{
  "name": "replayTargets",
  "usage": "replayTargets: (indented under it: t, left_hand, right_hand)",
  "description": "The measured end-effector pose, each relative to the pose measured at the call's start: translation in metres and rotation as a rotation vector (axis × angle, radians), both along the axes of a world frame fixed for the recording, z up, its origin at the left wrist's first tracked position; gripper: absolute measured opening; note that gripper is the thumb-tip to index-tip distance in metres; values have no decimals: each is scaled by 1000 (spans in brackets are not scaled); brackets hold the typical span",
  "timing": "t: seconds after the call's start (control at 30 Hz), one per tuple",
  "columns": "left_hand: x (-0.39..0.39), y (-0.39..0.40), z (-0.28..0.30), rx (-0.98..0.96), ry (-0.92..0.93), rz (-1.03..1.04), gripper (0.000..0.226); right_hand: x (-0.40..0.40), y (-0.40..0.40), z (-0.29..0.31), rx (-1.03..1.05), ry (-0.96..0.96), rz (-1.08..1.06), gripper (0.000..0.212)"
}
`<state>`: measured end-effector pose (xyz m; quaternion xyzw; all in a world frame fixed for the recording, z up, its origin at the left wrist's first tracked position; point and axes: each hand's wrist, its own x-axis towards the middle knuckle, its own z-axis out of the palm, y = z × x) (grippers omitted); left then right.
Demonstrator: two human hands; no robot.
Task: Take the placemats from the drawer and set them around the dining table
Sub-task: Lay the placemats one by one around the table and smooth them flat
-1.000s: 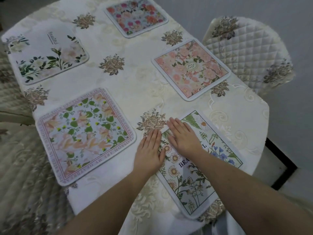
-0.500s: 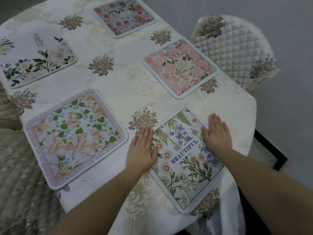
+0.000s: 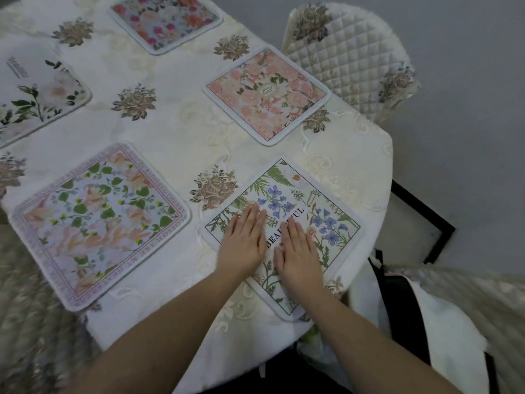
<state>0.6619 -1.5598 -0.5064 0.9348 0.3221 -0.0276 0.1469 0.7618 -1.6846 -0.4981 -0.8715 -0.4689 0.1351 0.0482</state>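
Both hands lie flat, fingers straight and together, gripping nothing: the left hand presses palm-down on the left half of the wildflower mat, and the right hand lies just beside it on the same mat, covering part of the printed word across its middle. Taking that wildflower mat as the landmark, the other placemats spread around it on the tabletop, which wears a cream cloth embroidered with gold roses. Farthest left and beyond it, a white mat with dark green sprigs runs off the picture's left edge. Directly left of the landmark, apart from it, sits the green-leaf mat with a lettered pink border, near the tabletop's near edge. Beyond the landmark and well away, at the far side, is a mat of red and pink blooms. Just beyond the landmark, a little to its right, lies the peach rose mat. Right of that mat a quilted chair stands against the tabletop's edge. The landmark's near corner reaches the tabletop's rim.
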Motion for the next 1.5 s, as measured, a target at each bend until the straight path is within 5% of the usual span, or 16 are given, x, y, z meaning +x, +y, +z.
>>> replayTargets:
  t: [0.43,0.8,1.13,1.27,1.33,1.5]
  left_hand:
    - [-50,72,4,-3,85,-99,70]
    - [-35,55,49,62,414,-52,70]
    - [-54,4,109,-1,143,-124,72]
    - [-70,-15,133,8,145,-75,93]
    - [-78,-25,139,19,167,-37,94]
    - [-95,-50,160,32,169,98,84]
  right_hand:
    - [69,-79,7,-128,-25,-158,75]
    - [61,-50,62,-372,32,-136,67]
    - [11,-43,115,-212,32,17,60]
    - [1,-50,136,-144,42,100,64]
    - [0,-54,141,-151,35,130,74]
    - [0,-60,150,-139,8,221,60]
